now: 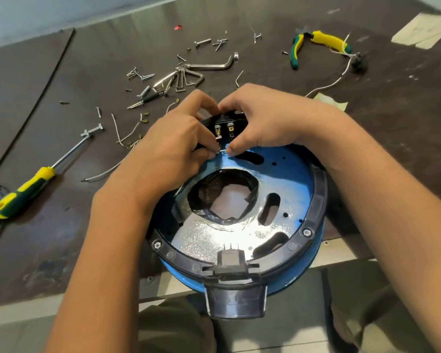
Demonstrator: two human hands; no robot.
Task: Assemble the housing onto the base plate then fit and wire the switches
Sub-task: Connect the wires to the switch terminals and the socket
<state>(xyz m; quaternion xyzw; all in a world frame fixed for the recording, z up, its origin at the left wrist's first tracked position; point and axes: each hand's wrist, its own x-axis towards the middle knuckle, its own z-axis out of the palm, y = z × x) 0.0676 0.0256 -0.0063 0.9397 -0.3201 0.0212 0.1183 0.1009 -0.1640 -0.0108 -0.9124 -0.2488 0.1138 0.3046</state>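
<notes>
A round blue base plate (293, 174) with a black housing ring (318, 200) bolted on it sits at the table's near edge, tilted toward me. At its far rim stands a black switch (225, 129) with brass terminals showing. My left hand (173, 146) grips the switch's left side, and its thumb and finger pinch a thin white wire (223, 150) just below the terminals. My right hand (262, 121) curls over the switch's right side, thumb tip touching the same wire. A second black connector (231, 261) sits at the near rim.
A yellow-green screwdriver (23, 192) lies at the left. Loose screws, bolts and hex keys (186, 75) are scattered behind my hands, with short wire pieces (122, 131) beside them. Yellow-green pliers (316, 43) lie at the far right. The table edge runs under the base plate.
</notes>
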